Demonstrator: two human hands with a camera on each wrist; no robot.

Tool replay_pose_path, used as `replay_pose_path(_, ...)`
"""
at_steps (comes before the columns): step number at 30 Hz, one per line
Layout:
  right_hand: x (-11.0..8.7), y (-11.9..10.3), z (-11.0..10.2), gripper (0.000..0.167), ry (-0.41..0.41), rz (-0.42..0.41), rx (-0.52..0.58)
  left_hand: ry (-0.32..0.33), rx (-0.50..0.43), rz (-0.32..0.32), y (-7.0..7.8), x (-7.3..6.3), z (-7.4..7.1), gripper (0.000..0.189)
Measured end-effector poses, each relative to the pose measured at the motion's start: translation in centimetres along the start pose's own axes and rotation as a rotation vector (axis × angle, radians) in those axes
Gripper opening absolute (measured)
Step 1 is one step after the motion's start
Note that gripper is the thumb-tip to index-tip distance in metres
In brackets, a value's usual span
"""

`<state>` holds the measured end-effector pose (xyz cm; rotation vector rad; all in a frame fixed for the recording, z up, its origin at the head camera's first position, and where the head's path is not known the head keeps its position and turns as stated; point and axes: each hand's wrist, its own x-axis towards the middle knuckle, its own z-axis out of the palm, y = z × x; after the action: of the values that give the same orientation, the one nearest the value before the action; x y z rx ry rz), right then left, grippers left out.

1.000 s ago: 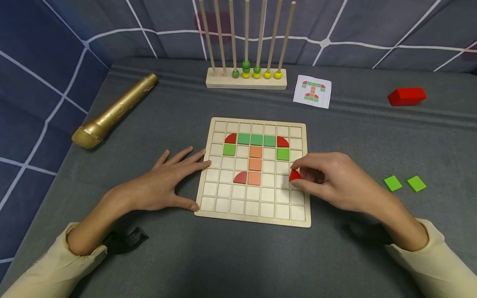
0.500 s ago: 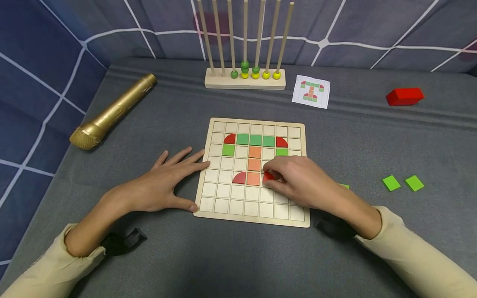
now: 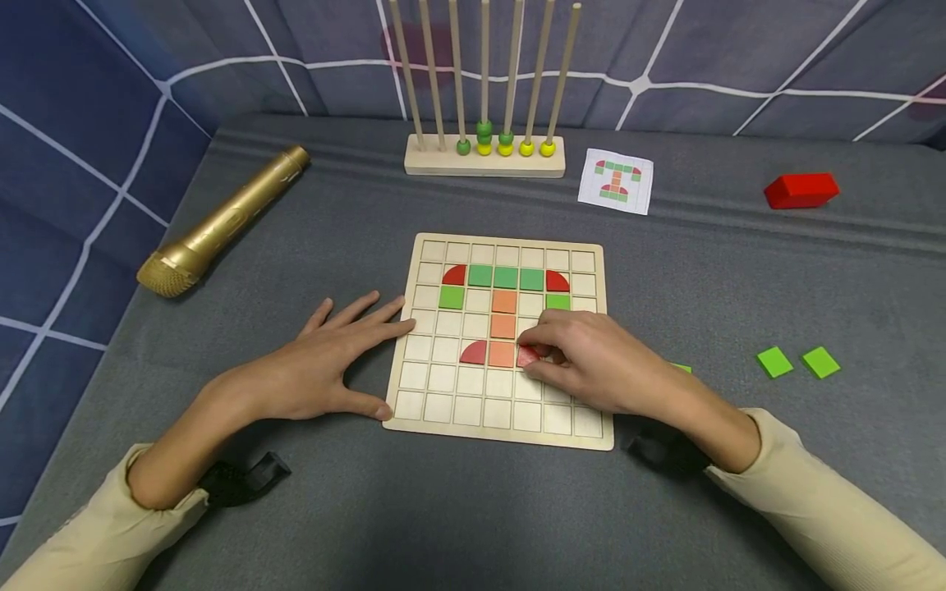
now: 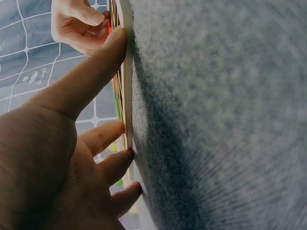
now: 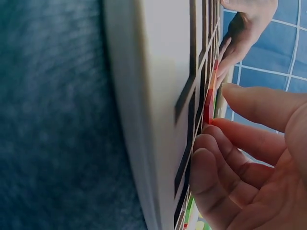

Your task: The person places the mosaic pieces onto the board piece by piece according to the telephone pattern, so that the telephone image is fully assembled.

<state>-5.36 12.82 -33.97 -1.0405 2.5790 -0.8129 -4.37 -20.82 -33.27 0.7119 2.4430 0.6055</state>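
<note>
A square wooden grid board (image 3: 502, 442) lies on the grey cloth. My left hand (image 3: 325, 365) rests along its left edge with fingers spread, thumb at the near corner. Over the right half of the board, my right hand (image 3: 594, 361) holds a red quarter-circle tile (image 3: 525, 355) between thumb and index finger. This tile lies about flat in a cell just right of the lowest orange tile (image 3: 501, 355), partly covered by the fingertips. A matching red quarter-circle (image 3: 473, 353) sits left of that orange tile. In the right wrist view, the index fingertip (image 5: 216, 123) meets the red tile's edge.
Two green square tiles (image 3: 774, 362) lie to the right; another shows partly behind the right wrist. A pattern card (image 3: 616, 182), a bead stand with upright rods (image 3: 484, 164) and a red block (image 3: 801, 191) are at the back. A gold microphone (image 3: 225, 222) lies at left.
My right hand has moved left across the board with the red quarter-circle tile, which has gone from tilted to about flat in a cell. The left hand has stayed put.
</note>
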Motion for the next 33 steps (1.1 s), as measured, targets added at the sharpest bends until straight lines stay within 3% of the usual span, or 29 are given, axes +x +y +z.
replay_pose_path(8,-0.2,-0.1,-0.1,0.026,-0.031,0.002,0.014,0.003,0.000,0.001,-0.1,0.0,0.0,0.100)
replay_pose_path(17,-1.5,0.5,-1.0,0.025,0.015,0.019,0.034,0.004,0.006,0.008,-0.1,0.0,0.0,0.100)
replay_pose_path(28,-6.6,3.3,-3.3,0.035,0.144,0.078,0.028,0.001,0.008,0.010,0.0,0.0,0.0,0.099)
replay_pose_path(33,-9.2,4.9,-4.0,0.040,0.161,0.143,-0.007,-0.010,-0.005,0.002,0.0,0.0,-0.1,0.099)
